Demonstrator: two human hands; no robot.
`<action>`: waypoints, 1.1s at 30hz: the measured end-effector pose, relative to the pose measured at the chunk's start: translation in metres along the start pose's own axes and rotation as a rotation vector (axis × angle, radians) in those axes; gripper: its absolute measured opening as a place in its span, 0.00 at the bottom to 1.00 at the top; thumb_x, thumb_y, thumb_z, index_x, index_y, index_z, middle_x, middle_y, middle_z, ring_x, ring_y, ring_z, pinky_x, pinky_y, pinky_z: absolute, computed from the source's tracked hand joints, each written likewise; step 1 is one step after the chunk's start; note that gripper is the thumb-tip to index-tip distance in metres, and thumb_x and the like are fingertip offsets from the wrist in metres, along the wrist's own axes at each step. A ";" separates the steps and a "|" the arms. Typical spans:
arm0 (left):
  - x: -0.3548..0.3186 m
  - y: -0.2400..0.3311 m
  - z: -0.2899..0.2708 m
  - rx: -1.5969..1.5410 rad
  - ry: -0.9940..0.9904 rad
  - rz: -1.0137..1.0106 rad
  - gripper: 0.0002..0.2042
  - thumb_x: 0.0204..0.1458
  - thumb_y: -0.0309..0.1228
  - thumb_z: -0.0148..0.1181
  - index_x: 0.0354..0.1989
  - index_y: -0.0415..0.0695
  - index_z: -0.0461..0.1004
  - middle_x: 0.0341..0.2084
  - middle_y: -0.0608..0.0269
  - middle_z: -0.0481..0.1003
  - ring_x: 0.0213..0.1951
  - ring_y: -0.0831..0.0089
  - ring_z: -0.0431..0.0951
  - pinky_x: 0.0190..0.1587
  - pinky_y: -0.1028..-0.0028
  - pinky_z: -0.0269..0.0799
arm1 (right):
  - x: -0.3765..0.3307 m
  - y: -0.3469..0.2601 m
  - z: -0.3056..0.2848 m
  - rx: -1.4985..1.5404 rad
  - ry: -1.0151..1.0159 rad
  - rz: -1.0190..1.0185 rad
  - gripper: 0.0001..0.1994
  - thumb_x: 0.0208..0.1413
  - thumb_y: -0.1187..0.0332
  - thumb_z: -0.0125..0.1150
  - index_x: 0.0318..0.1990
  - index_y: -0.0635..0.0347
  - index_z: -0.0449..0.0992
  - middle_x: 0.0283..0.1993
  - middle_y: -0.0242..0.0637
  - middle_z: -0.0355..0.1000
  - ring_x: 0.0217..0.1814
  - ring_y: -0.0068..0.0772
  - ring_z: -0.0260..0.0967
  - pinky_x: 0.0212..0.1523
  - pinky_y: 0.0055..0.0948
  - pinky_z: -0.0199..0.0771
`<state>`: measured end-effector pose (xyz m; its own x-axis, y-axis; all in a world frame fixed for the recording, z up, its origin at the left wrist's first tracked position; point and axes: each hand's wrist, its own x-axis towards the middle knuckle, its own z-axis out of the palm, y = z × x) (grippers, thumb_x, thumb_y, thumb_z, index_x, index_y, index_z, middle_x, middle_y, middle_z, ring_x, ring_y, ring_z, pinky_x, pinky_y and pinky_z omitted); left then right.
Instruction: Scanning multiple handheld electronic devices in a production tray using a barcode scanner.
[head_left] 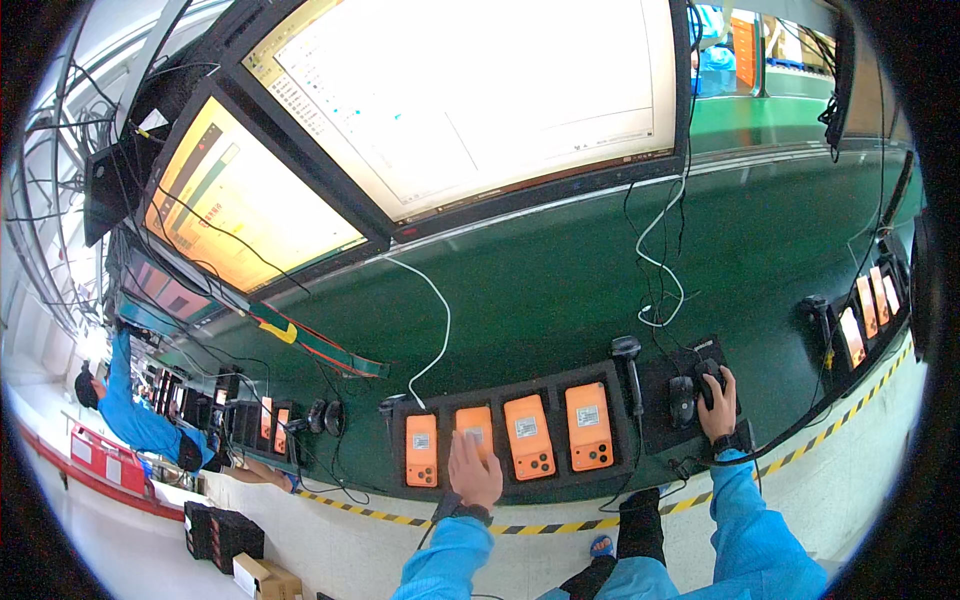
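While the right hand [717, 405] holds a black mouse [708, 376], the left hand [475, 478] is extended – fingers straight – over the second orange phone [473, 418] from the left. That phone lies in a black tray [559, 408] beside three similar phones [588, 428], on the green desk [540, 310]; left-hand contact cannot be confirmed.

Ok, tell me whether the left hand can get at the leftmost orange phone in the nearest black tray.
Likely yes: the open left hand is over the second phone, right beside the leftmost phone, which nothing appears to cover; only the tip of a white cable lies near its upper edge.
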<state>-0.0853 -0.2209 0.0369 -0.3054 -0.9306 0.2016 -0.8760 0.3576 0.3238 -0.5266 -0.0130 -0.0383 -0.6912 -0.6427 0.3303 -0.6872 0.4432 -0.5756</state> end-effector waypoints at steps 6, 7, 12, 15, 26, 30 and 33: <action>-0.001 -0.002 0.003 0.003 0.023 0.021 0.31 0.56 0.37 0.55 0.68 0.37 0.60 0.70 0.39 0.56 0.70 0.44 0.57 0.69 0.52 0.54 | -0.001 0.000 -0.001 0.001 -0.003 -0.002 0.29 0.45 0.77 0.67 0.59 0.50 0.72 0.71 0.49 0.57 0.72 0.59 0.56 0.70 0.46 0.61; -0.002 -0.002 0.003 0.004 0.023 0.021 0.31 0.56 0.37 0.55 0.68 0.37 0.60 0.70 0.39 0.56 0.70 0.44 0.57 0.69 0.52 0.54 | -0.001 -0.001 -0.001 -0.004 -0.013 0.016 0.29 0.45 0.77 0.67 0.59 0.50 0.72 0.71 0.49 0.57 0.72 0.59 0.56 0.70 0.46 0.61; -0.001 -0.003 0.003 0.003 0.015 0.019 0.31 0.56 0.37 0.55 0.68 0.36 0.60 0.70 0.38 0.56 0.70 0.43 0.57 0.69 0.51 0.54 | 0.000 -0.002 -0.002 0.013 -0.005 0.000 0.30 0.46 0.77 0.66 0.60 0.50 0.71 0.71 0.50 0.56 0.72 0.60 0.56 0.70 0.47 0.61; 0.000 -0.003 0.003 0.003 0.014 0.021 0.31 0.56 0.37 0.55 0.68 0.36 0.60 0.70 0.38 0.56 0.69 0.42 0.57 0.69 0.51 0.54 | 0.000 -0.002 -0.002 0.019 0.002 0.002 0.30 0.46 0.77 0.66 0.60 0.50 0.71 0.71 0.50 0.56 0.72 0.60 0.56 0.70 0.48 0.61; -0.001 -0.004 0.006 0.024 0.065 0.037 0.30 0.55 0.36 0.55 0.66 0.36 0.62 0.69 0.38 0.58 0.68 0.42 0.60 0.68 0.51 0.56 | 0.000 -0.001 -0.001 0.009 0.004 0.007 0.30 0.47 0.77 0.65 0.62 0.50 0.70 0.71 0.50 0.56 0.72 0.60 0.55 0.71 0.48 0.60; -0.001 -0.004 0.005 0.023 0.065 0.042 0.30 0.55 0.37 0.55 0.66 0.37 0.62 0.69 0.39 0.58 0.68 0.42 0.60 0.68 0.51 0.56 | 0.000 -0.004 -0.002 0.006 -0.001 0.028 0.34 0.47 0.77 0.65 0.65 0.49 0.68 0.71 0.50 0.56 0.72 0.59 0.55 0.71 0.49 0.59; -0.002 -0.005 0.006 0.012 0.063 0.039 0.30 0.56 0.37 0.55 0.67 0.37 0.62 0.69 0.39 0.58 0.68 0.42 0.60 0.68 0.50 0.56 | 0.001 -0.004 -0.002 -0.022 -0.006 0.016 0.35 0.47 0.76 0.65 0.67 0.49 0.67 0.71 0.50 0.56 0.72 0.58 0.55 0.71 0.48 0.59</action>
<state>-0.0829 -0.2216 0.0297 -0.3156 -0.9092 0.2715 -0.8684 0.3921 0.3034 -0.5245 -0.0138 -0.0336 -0.7007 -0.6394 0.3166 -0.6810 0.4670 -0.5640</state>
